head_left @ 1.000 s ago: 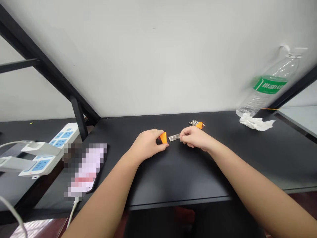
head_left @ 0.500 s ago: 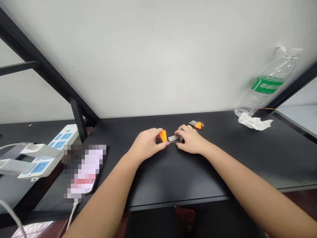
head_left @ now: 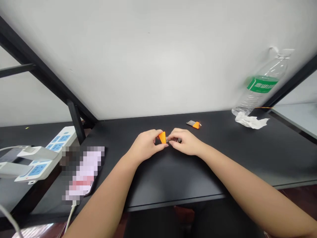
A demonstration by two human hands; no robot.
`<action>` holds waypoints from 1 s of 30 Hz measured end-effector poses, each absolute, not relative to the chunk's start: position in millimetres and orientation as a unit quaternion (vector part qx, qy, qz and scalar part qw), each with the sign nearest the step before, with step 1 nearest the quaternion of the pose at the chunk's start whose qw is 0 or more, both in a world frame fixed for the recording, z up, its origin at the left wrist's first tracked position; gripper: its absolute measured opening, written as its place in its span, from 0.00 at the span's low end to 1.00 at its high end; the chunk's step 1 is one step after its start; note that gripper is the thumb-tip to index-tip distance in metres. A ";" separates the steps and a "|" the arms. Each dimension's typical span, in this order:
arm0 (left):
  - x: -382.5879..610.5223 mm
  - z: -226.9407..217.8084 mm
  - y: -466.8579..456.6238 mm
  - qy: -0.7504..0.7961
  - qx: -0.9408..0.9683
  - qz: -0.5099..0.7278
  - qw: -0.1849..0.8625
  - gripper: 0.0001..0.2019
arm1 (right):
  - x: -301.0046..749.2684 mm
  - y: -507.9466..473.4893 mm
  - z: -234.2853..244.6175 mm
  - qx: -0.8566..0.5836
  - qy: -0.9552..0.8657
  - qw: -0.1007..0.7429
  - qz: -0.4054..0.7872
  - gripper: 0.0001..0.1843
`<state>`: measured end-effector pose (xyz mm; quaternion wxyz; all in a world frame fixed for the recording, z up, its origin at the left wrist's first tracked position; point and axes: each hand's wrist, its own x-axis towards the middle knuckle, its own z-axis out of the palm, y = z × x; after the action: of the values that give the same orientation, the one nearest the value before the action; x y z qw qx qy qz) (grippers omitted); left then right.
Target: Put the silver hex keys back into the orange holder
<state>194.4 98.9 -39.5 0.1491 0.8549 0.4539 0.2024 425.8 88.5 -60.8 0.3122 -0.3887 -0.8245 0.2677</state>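
Observation:
My left hand (head_left: 146, 144) pinches an orange hex key holder (head_left: 162, 137) between thumb and fingers, just above the black table. Silver hex keys (head_left: 167, 139) stick out of the holder's right side. My right hand (head_left: 185, 141) is closed round these keys close to the holder, and its fingers cover most of their length. Bent key ends (head_left: 179, 140) show at the right hand's palm. Farther back lies a second set of hex keys (head_left: 191, 123) in its own orange holder (head_left: 196, 125), touched by neither hand.
A phone (head_left: 85, 173) with a cable lies at left, beside a white power strip (head_left: 47, 155) with plugged-in adapters. At right, a clear bottle (head_left: 262, 82) leans by the wall behind a crumpled tissue (head_left: 251, 121). A black frame post (head_left: 76, 120) rises at the table's left.
My right hand has slid left along the hex keys, up close to the orange holder, covering more of them. The left hand keeps its pinch on the holder. The view has shifted slightly.

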 end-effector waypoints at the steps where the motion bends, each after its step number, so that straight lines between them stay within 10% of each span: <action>1: 194.6 -39.5 99.2 0.455 0.855 0.200 0.150 0.15 | 423.7 87.2 -60.5 -0.370 -0.828 0.316 0.280 0.07; 22: 189.0 -40.2 104.4 0.482 0.839 0.189 0.166 0.14 | 431.8 87.1 -57.2 -0.538 -0.817 0.169 0.120 0.17; 30: 196.1 -44.1 106.7 0.463 0.645 0.402 0.456 0.24 | 416.5 92.4 -75.2 -0.555 -0.815 0.150 0.072 0.14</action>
<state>196.1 106.7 -44.1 0.4558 0.6449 0.4631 0.4023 416.5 92.4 -75.2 0.1496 -0.5554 -0.8149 0.0719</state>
